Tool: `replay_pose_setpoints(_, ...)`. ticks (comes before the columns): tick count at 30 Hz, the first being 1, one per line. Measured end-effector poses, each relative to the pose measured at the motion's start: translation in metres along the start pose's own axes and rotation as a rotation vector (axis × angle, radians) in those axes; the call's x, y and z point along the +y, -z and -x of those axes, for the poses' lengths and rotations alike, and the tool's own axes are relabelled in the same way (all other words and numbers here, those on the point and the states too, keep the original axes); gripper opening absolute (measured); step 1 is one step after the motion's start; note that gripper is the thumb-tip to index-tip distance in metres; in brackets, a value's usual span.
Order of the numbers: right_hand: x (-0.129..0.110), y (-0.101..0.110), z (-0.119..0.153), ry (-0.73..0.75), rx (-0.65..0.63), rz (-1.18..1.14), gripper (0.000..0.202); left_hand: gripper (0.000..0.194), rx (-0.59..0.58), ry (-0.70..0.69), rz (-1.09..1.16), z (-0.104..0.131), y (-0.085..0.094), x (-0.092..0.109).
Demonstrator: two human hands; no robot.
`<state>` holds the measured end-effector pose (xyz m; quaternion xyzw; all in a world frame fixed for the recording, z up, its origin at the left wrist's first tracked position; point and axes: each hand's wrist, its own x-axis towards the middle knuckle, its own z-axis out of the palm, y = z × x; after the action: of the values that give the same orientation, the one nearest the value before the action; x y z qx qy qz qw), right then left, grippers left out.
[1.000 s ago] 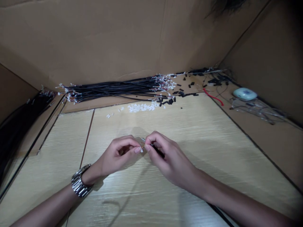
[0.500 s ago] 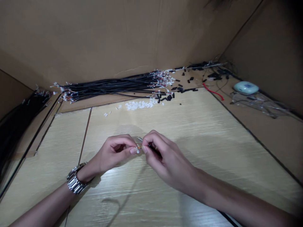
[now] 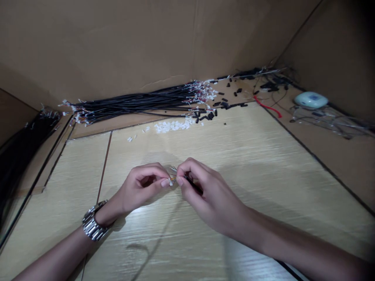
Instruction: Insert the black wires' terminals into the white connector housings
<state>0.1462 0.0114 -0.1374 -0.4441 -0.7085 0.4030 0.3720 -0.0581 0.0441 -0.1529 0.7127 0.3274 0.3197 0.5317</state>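
Between thumb and forefinger, my left hand (image 3: 146,185) pinches a small white connector (image 3: 171,182). Close beside it, my right hand (image 3: 202,187) grips the end of a black cable (image 3: 193,186), its thin wires (image 3: 173,170) poking out past the fingertips. An orange-yellow wire runs between the fingertips of both hands, at the connector. Whether its tip sits inside the connector is too small to tell. The black cable passes under my right forearm and shows again at the bottom edge.
Behind my hands lie loose white connectors (image 3: 172,125), black sleeve pieces (image 3: 206,116) and a bundle of black cables (image 3: 134,102). More black cables (image 3: 23,152) lie at left. A red wire (image 3: 267,107) and a pale blue oval object (image 3: 311,100) are at right. Cardboard walls (image 3: 131,43) surround the table.
The view has shifted slightly. Both hands keep their pinches almost in place, and the connector and wires between them have turned or moved a little.
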Motion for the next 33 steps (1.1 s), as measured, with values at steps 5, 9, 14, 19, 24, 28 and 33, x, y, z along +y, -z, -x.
replay_pose_setpoints(5,0.0,0.0,-0.001,-0.065,-0.007,-0.033,0.008,0.004,0.156,-0.069,-0.162,0.003,-0.007,0.0)
replay_pose_setpoints(9,0.0,-0.001,-0.002,-0.052,-0.01,-0.042,0.008,0.012,0.229,-0.306,-0.341,0.006,-0.012,0.001)
replay_pose_setpoints(14,0.0,-0.002,-0.001,-0.04,-0.019,-0.045,0.009,0.014,0.247,-0.334,-0.455,0.006,-0.015,0.004)
replay_pose_setpoints(19,0.001,-0.002,0.0,0.027,-0.023,0.003,0.008,0.013,0.254,-0.366,-0.479,0.006,-0.015,0.007)
replay_pose_setpoints(24,0.002,-0.001,-0.001,0.029,-0.051,0.006,0.008,0.015,0.245,-0.399,-0.51,0.006,-0.013,0.007)
replay_pose_setpoints(28,0.003,0.001,-0.002,0.051,-0.054,-0.039,0.007,0.016,0.282,-0.471,-0.519,0.006,-0.01,0.009)
replay_pose_setpoints(33,-0.001,0.004,-0.001,0.108,-0.1,-0.132,0.007,0.016,0.284,-0.554,-0.566,0.01,-0.006,0.01)
